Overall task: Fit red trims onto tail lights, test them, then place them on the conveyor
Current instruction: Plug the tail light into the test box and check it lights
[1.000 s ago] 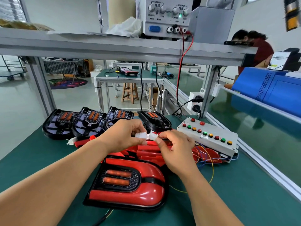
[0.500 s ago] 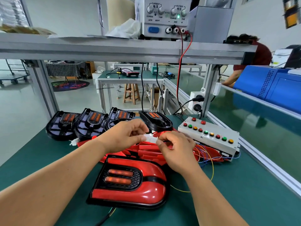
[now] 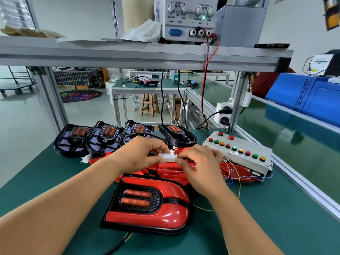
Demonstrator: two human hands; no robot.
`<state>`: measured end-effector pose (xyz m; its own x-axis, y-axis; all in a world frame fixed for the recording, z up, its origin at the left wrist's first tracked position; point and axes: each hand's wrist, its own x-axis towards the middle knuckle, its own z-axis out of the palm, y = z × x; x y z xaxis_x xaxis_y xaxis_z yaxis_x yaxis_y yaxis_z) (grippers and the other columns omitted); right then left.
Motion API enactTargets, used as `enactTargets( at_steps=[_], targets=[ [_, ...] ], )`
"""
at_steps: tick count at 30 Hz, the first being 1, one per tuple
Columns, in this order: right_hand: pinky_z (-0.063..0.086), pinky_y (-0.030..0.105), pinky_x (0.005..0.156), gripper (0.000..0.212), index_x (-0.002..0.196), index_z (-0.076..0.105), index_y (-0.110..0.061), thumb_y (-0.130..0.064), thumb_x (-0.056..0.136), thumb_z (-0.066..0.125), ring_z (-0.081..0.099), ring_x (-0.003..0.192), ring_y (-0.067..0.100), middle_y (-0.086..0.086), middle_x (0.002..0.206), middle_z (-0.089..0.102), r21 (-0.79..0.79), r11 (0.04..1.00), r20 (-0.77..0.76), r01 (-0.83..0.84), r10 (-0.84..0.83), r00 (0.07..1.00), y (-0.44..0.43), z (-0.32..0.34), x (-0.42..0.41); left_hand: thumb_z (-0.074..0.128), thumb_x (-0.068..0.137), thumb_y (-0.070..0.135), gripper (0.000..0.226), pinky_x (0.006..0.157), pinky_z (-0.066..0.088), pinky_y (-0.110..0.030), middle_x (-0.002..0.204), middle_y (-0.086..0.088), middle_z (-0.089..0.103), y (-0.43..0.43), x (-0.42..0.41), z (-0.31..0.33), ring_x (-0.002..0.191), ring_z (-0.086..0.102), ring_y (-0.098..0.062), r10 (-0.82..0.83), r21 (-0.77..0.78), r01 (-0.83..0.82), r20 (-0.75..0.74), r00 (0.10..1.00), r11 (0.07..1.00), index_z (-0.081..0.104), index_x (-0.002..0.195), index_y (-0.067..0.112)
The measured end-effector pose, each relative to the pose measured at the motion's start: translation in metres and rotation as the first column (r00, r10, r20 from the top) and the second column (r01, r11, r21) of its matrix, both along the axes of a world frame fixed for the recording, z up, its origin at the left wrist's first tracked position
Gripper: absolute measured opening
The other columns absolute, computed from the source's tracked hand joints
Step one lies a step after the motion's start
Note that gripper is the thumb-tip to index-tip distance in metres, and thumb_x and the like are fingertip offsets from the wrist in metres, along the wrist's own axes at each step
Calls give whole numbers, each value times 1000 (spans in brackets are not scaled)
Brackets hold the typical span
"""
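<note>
Trimmed tail light (image 3: 147,203) lies flat, lens up. Just behind it: piled red trims (image 3: 165,172), white connector (image 3: 168,156) held above them. Farther behind: four untrimmed black tail lights (image 3: 106,137) in a row.

Floor: glossy pale grey-green floor (image 3: 24,126), left of frame.
Wall: plain white wall (image 3: 73,15), upper left.
Shelf: grey aluminium beam (image 3: 128,57) across the upper frame.
Centre background: green-topped metal table (image 3: 147,87), with a wooden stool (image 3: 149,107) below its top.
Mid-left: checked-cloth table (image 3: 73,78) and a round multicoloured rug (image 3: 81,95).
</note>
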<state>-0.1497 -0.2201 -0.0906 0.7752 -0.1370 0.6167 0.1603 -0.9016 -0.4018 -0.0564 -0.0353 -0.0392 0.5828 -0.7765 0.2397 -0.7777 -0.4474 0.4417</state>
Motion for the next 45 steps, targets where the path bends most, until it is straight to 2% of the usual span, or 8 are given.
enactTargets(
  at_steps=[4, 11, 22, 27, 29, 33, 39, 45],
  targets=[
    [31, 44, 88, 12, 90, 72, -32, -39, 88, 62, 49, 91, 12, -15, 84, 54, 3, 1000, -7, -16, 16, 1000, 4, 0, -1, 73, 87, 22, 17, 77, 46, -8, 90, 16, 70, -1, -2, -4, 86, 64, 2, -2, -53, 1, -18, 1000, 999, 72, 102, 28],
    [25, 41, 94, 11, 100, 68, -31, -32, 93, 60, 51, 103, 12, -14, 98, 64, -57, 998, -74, 19, -23, 997, 2, -2, -1, 72, 88, 26, 20, 70, 38, 0, 80, 25, 61, -6, -5, -7, 74, 56, 16, 75, -28, -75, 2, 997, 997, 72, 109, 27],
    [11, 33, 65, 16, 73, 65, -16, -21, 86, 58, 54, 79, 18, -6, 73, 59, -171, 983, -27, -71, 68, 997, 1, -3, 1, 70, 89, 28, 19, 79, 41, -5, 90, 22, 66, -12, -11, -10, 83, 57, 12, 36, -11, -36, 8, 999, 999, 74, 107, 23],
    [14, 32, 72, 15, 90, 72, -27, -33, 92, 58, 53, 92, 15, -11, 86, 64, -183, 983, -65, 9, -21, 998, -1, -11, 4, 66, 93, 27, 29, 97, 44, -19, 113, 15, 68, -5, -9, -9, 103, 59, 2, 109, 72, -107, -28, 994, 992, 67, 121, 30],
    [19, 35, 89, 18, 99, 72, -31, -37, 94, 55, 51, 102, 14, -12, 95, 64, -170, 982, -127, 88, -110, 986, -2, -16, 7, 58, 97, 21, 35, 100, 43, -22, 121, 17, 63, 8, -7, -8, 111, 57, 0, 173, 1, -173, -59, 983, 985, 60, 129, 36],
    [16, 40, 104, 19, 105, 69, -35, -40, 94, 56, 49, 113, 13, -13, 108, 60, -148, 965, -211, 216, -245, 946, -7, -25, 12, 48, 99, 9, 35, 75, 48, -19, 98, 17, 68, 47, -10, -22, 88, 64, -2, 413, -270, -447, -177, 894, 853, 62, 107, 40],
    [17, 34, 93, 17, 105, 68, -34, -40, 93, 59, 50, 114, 13, -13, 110, 58, -128, 967, -239, 220, -245, 940, -10, -26, 14, 46, 101, 25, 20, 66, 44, -26, 85, 8, 67, 77, -30, -59, 75, 58, -8, 546, -142, -609, -321, 774, 780, 64, 94, 32],
    [18, 34, 92, 16, 105, 69, -32, -35, 95, 57, 49, 120, 14, -12, 115, 60, -148, 964, -289, 222, -257, 922, -5, -24, 13, 32, 104, 42, 39, 96, 42, -33, 116, 1, 63, 70, -43, -70, 110, 56, -20, 490, -68, -610, -527, 694, 790, 59, 126, 23]
  ],
)
